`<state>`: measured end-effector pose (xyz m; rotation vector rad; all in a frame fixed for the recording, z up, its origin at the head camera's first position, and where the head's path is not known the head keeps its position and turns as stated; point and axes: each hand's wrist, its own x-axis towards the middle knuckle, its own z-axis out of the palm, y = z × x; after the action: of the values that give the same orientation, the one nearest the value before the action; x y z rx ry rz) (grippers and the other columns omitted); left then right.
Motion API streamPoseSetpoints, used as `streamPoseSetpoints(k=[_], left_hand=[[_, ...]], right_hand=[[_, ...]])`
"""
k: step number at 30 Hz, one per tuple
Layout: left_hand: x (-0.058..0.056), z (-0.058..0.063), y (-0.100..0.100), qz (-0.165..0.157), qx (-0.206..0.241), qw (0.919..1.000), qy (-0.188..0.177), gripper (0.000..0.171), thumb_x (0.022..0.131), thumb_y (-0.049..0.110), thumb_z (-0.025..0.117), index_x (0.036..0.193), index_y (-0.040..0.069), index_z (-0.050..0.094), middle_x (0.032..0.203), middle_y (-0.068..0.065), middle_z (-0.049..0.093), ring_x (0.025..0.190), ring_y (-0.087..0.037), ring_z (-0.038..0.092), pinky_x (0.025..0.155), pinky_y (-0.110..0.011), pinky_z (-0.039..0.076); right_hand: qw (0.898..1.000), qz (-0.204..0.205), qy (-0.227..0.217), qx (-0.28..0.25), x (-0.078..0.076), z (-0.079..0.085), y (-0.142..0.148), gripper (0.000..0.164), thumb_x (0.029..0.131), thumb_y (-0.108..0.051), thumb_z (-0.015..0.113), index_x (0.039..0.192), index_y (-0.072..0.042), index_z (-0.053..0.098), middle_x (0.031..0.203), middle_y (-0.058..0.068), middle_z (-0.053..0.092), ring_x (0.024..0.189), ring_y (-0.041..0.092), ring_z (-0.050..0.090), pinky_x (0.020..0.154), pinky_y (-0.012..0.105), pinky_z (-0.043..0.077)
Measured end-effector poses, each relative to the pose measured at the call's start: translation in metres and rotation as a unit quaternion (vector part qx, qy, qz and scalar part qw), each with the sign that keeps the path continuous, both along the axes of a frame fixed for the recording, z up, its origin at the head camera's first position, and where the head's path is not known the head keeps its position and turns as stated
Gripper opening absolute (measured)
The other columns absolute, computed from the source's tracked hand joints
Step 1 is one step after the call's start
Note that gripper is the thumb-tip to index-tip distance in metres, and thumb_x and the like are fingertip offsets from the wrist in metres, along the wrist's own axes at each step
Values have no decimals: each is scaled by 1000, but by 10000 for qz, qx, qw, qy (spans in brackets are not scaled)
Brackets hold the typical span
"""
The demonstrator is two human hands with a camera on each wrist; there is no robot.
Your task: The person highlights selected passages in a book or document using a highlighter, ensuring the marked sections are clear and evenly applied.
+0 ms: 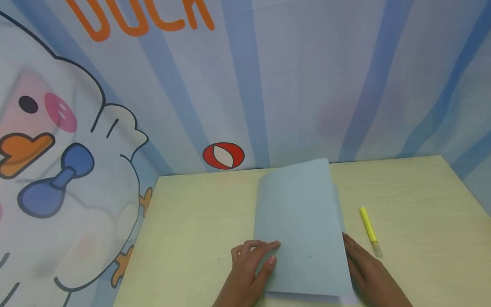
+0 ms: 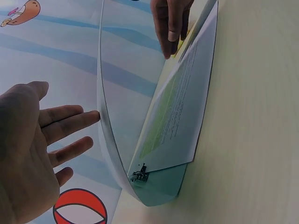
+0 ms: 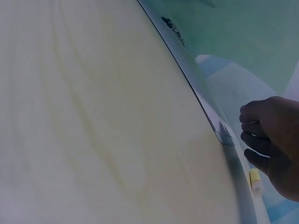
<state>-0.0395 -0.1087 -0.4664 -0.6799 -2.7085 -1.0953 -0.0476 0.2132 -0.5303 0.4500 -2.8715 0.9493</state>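
Observation:
A light-blue folder point(image 1: 299, 230) stands partly open on the table, its cover bowed up. My left hand point(image 1: 251, 266) is at the cover's left side, fingers stretched out; in the left wrist view a fingertip meets the cover point(image 2: 105, 107). At the folder's right edge is my right hand point(image 1: 366, 266), fingertips hidden behind the cover, and in the right wrist view its fingers bend slightly with nothing between them. Inside lies a printed sheet point(image 2: 180, 116) with a green block, near a dark metal clip point(image 2: 139, 174).
To the right of the folder a yellow marker point(image 1: 369, 228) lies on the pale wooden table point(image 1: 199, 221). Behind the table hangs a blue-striped backdrop point(image 1: 299, 85) with a cartoon duck and a red ball printed on it.

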Motion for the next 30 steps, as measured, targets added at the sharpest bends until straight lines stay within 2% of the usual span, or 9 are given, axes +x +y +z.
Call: streamPoseSetpoints(k=[3, 6, 12, 14, 19, 21, 24, 26, 30], left_hand=[[0, -2, 0, 31, -76, 10000, 43, 34, 101, 38, 39, 132, 31, 52, 118, 22, 57, 114, -1, 37, 95, -44, 19], [-1, -5, 0, 35, -113, 9999, 112, 34, 101, 37, 39, 131, 30, 52, 118, 21, 58, 114, -2, 37, 95, -44, 20], [-1, -8, -1, 29, -154, 9996, 214, 34, 101, 36, 39, 131, 29, 53, 118, 20, 58, 113, -3, 38, 94, -44, 20], [-1, -8, -1, 31, -170, 9996, 235, 34, 101, 36, 39, 131, 29, 52, 117, 20, 58, 113, -3, 38, 93, -43, 21], [-1, -9, -1, 30, -185, 9995, 258, 34, 101, 36, 40, 131, 29, 53, 116, 19, 59, 113, -3, 39, 94, -43, 21], [-1, -10, -1, 23, -201, 9995, 249, 34, 101, 37, 40, 131, 28, 53, 115, 19, 59, 112, -3, 39, 94, -44, 21], [-2, -10, 0, 8, -209, 9995, 222, 34, 101, 37, 40, 131, 27, 54, 115, 19, 60, 112, -3, 39, 94, -44, 21], [-2, -10, 0, -5, -216, 9996, 206, 35, 101, 37, 39, 130, 26, 54, 115, 19, 60, 113, -3, 39, 94, -44, 21], [-2, -12, 1, -45, -215, 9995, 248, 35, 101, 37, 40, 130, 26, 55, 117, 19, 59, 114, -5, 40, 95, -44, 21]], right_hand=[[9999, -127, -111, 33, 0, 3, 0, 53, 100, -39, 41, 150, -32, 25, 152, -6, 27, 133, 17, 30, 103, 17, 18], [9998, -153, 1, 104, -1, 7, 2, 53, 100, -35, 43, 150, -27, 26, 153, -5, 26, 134, 16, 28, 103, 19, 20], [9989, -382, 267, -8, 0, 16, 1, 51, 101, -27, 43, 150, -23, 29, 153, 0, 27, 134, 16, 27, 102, 36, 30], [9982, -493, 324, -125, 0, 20, 0, 51, 101, -25, 42, 150, -25, 27, 153, -1, 27, 134, 15, 27, 103, 33, 29], [9945, -650, 594, -563, 2, 26, -1, 53, 100, -18, 43, 150, -26, 27, 151, -3, 31, 132, 11, 30, 102, 15, 19], [9931, -620, 673, -729, 3, 30, -1, 54, 99, -16, 44, 150, -26, 28, 151, -3, 31, 132, 12, 30, 102, 14, 18], [9947, -578, 482, -697, 5, 39, -3, 55, 99, -20, 46, 150, -27, 27, 153, -5, 27, 135, 13, 25, 105, 21, 18], [9969, -503, 340, -492, 6, 46, -7, 56, 99, -26, 48, 151, -28, 25, 155, -5, 22, 138, 15, 19, 108, 31, 19], [9989, -225, 403, -41, 6, 51, -14, 64, 94, -37, 55, 150, -25, 27, 156, -4, 17, 140, 19, 12, 109, 40, 17]])
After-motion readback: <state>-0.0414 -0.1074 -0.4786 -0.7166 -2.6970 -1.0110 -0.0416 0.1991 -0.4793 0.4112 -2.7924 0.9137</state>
